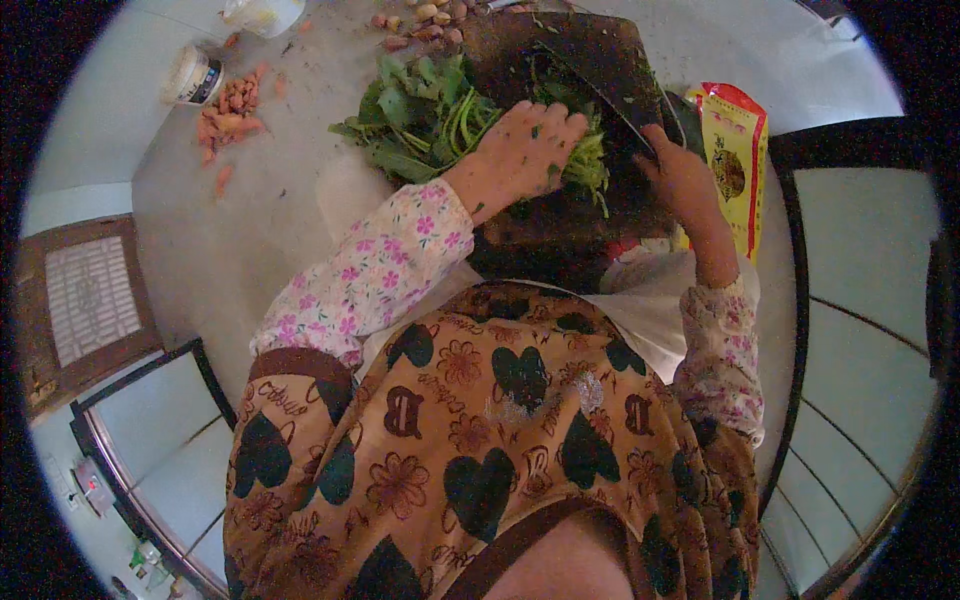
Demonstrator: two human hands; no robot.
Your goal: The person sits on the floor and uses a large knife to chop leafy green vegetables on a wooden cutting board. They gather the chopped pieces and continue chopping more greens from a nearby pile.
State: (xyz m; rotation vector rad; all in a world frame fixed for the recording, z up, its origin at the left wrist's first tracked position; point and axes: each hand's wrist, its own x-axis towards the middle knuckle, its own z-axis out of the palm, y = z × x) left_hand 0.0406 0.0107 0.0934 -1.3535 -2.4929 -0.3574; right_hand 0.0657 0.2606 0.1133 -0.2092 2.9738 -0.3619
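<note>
A bunch of leafy greens [430, 115] lies across a dark chopping board [640, 205], its leaves spilling past the left side. My left hand [530, 145] is closed over the stems, knuckles up, pressing them onto the board. Small green bits cling to its skin. Pale green stem ends [590, 165] stick out on the right side of that hand. In my right hand [682, 178] is a kitchen knife [608, 102], its dark blade slanting up and left, just right of the greens. Fingers wrap the handle, mostly hiding it.
Right of the board lies a yellow and red packet [735, 165]. Orange-pink root-like pieces [235, 112] are scattered at left, near a white tub [192, 76] and another white container [262, 14]. Several brown roundish pieces [432, 20] sit behind the greens.
</note>
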